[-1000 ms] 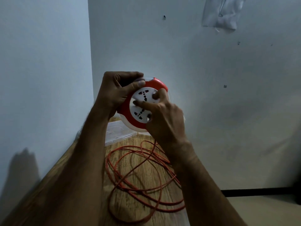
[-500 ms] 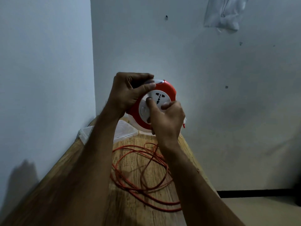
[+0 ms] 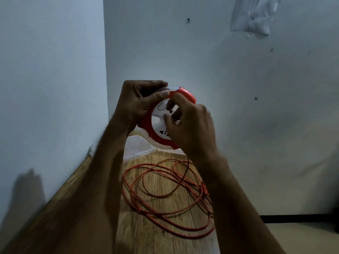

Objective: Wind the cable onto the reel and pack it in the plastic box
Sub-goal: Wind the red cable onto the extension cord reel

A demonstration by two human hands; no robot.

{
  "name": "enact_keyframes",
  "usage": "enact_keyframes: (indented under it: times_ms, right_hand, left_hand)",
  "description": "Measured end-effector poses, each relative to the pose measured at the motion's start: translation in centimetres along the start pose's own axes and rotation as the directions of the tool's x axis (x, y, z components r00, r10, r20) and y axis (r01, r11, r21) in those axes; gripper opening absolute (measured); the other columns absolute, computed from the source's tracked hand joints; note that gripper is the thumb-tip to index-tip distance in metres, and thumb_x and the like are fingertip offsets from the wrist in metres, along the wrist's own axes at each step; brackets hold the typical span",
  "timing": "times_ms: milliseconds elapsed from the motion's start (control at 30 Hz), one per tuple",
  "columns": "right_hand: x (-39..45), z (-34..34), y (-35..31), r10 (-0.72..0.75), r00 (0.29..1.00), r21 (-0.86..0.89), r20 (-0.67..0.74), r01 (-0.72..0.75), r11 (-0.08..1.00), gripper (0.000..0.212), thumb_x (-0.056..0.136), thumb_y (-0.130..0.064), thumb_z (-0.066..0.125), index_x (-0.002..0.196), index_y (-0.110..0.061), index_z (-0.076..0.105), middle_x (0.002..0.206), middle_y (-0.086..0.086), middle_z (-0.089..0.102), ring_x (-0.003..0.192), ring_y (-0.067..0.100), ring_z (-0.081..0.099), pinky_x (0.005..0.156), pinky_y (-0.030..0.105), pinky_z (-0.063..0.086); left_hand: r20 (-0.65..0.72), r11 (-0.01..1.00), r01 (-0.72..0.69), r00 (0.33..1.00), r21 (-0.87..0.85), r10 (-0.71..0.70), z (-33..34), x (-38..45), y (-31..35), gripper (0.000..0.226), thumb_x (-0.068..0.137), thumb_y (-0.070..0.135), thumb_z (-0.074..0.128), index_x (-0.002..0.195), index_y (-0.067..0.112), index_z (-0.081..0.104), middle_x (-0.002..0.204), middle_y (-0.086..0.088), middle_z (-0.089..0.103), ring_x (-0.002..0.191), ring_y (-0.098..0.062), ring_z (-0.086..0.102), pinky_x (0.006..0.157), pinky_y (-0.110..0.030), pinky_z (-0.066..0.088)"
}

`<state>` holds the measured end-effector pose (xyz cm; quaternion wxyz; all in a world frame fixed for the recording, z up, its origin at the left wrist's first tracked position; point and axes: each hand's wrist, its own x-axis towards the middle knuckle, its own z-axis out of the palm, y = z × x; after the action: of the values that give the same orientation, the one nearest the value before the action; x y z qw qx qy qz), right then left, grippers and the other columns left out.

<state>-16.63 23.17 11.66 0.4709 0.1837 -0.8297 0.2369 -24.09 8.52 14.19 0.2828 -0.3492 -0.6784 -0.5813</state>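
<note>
Several loose orange loops of cable [image 3: 165, 204] lying slack on wooden table [image 3: 139, 233], at 6 o'clock from reel [image 3: 156, 123]; one strand rising to reel's lower edge behind right wrist. Reel held in the air, tilted, socket face toward camera. Left hand [image 3: 136, 105] clamped on rim at 10 o'clock, thumb over top edge. Right hand [image 3: 190, 127] pressed on white centre disc, fingertips [image 3: 169, 107] curled as if cranking; exact purchase blurred, possibly on a finger recess.

Risks:
- Crossed loops likely to draw tight into a knot under continued winding. Cause: overlapping coils, no hand guiding the strand.
- Slack heap near table's right edge, at 4 o'clock; liable to slide off and drag.
- Rim grip liable to slip under crank torque.

Surroundings: clear plastic box [image 3: 136, 148] at 7 o'clock from reel, against wall corner, partly hidden by left forearm. Pale bag [image 3: 253, 14] hanging on wall at 1 o'clock, well apart. Obstruction to packing: unwound cable only.
</note>
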Motion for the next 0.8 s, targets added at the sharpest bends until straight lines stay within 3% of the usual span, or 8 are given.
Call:
enact_keyframes:
  times_ms: [67, 167, 233, 400, 600, 700, 800]
  right_hand:
    - [0.2, -1.0, 0.4, -0.105, 0.975, -0.147, 0.193, 0.135, 0.980, 0.036, 0.088, -0.015, 0.074, 0.123, -0.016, 0.064, 0.113, 0.007, 0.066, 0.093, 0.020, 0.069, 0.077, 0.037, 0.062]
    - [0.2, -2.1, 0.3, -0.046, 0.920, -0.264, 0.389, 0.159, 0.951, 0.052, 0.089, -0.019, 0.071, 0.138, -0.028, 0.057, 0.140, 0.013, 0.044, 0.112, 0.030, 0.061, 0.088, 0.039, 0.059]
    - [0.2, -2.2, 0.4, -0.040, 0.917, -0.281, 0.397, 0.163, 0.946, 0.056, 0.089, -0.021, 0.072, 0.141, -0.031, 0.054, 0.148, 0.015, 0.034, 0.114, 0.034, 0.060, 0.090, 0.041, 0.059]
    - [0.1, -1.8, 0.7, -0.063, 0.906, -0.316, 0.419, 0.211, 0.925, 0.062, 0.088, -0.020, 0.074, 0.144, -0.034, 0.050, 0.150, 0.016, 0.030, 0.108, 0.032, 0.063, 0.087, 0.040, 0.061]
    - [0.0, -2.1, 0.5, -0.066, 0.865, -0.340, 0.497, 0.265, 0.902, 0.067, 0.089, -0.023, 0.073, 0.146, -0.045, 0.044, 0.154, 0.008, 0.021, 0.125, 0.028, 0.052, 0.098, 0.034, 0.053]
    - [-0.5, -1.4, 0.1, -0.045, 0.892, -0.378, 0.450, 0.236, 0.895, 0.066, 0.091, -0.026, 0.071, 0.148, -0.044, 0.042, 0.154, 0.009, 0.021, 0.124, 0.028, 0.054, 0.099, 0.037, 0.054]
    - [-1.1, 0.2, -0.3, -0.023, 0.950, -0.392, 0.312, 0.151, 0.908, 0.054, 0.091, -0.025, 0.071, 0.140, -0.039, 0.055, 0.151, 0.014, 0.035, 0.111, 0.029, 0.064, 0.091, 0.038, 0.057]
  left_hand:
    - [-0.006, 1.000, 0.003, 1.000, 0.005, -0.003, -0.2, 0.1, -0.1, 0.035, 0.090, 0.022, 0.072, 0.121, 0.007, 0.070, 0.117, -0.004, 0.073, 0.101, -0.015, 0.073, 0.087, -0.032, 0.061]
    - [-0.002, 1.000, 0.021, 1.000, -0.002, -0.021, -0.5, 0.1, -0.3, 0.035, 0.089, 0.022, 0.073, 0.122, 0.008, 0.070, 0.116, -0.003, 0.073, 0.101, -0.015, 0.073, 0.087, -0.032, 0.061]
    - [-0.008, 1.000, 0.029, 1.000, -0.005, -0.029, -0.5, 0.0, -0.5, 0.035, 0.089, 0.021, 0.073, 0.121, 0.008, 0.070, 0.116, -0.003, 0.074, 0.101, -0.015, 0.073, 0.087, -0.032, 0.061]
    - [-0.009, 0.999, 0.041, 0.999, -0.009, -0.041, -0.9, 0.2, -0.5, 0.035, 0.088, 0.021, 0.074, 0.121, 0.008, 0.070, 0.115, -0.003, 0.074, 0.101, -0.015, 0.073, 0.087, -0.032, 0.061]
    - [-0.009, 0.998, 0.056, 0.998, -0.015, -0.056, -1.2, 0.0, -0.4, 0.034, 0.088, 0.021, 0.072, 0.120, 0.010, 0.070, 0.115, -0.003, 0.073, 0.099, -0.016, 0.074, 0.084, -0.032, 0.062]
    - [-0.009, 0.999, 0.049, 0.999, 0.008, -0.049, -0.9, 0.0, -0.4, 0.035, 0.088, 0.021, 0.073, 0.121, 0.009, 0.070, 0.115, -0.003, 0.073, 0.099, -0.015, 0.074, 0.084, -0.031, 0.062]
    - [-0.027, 0.998, 0.052, 0.998, 0.021, -0.052, -0.6, 0.0, -0.7, 0.036, 0.087, 0.022, 0.074, 0.121, 0.009, 0.070, 0.115, -0.003, 0.074, 0.098, -0.014, 0.074, 0.084, -0.031, 0.062]
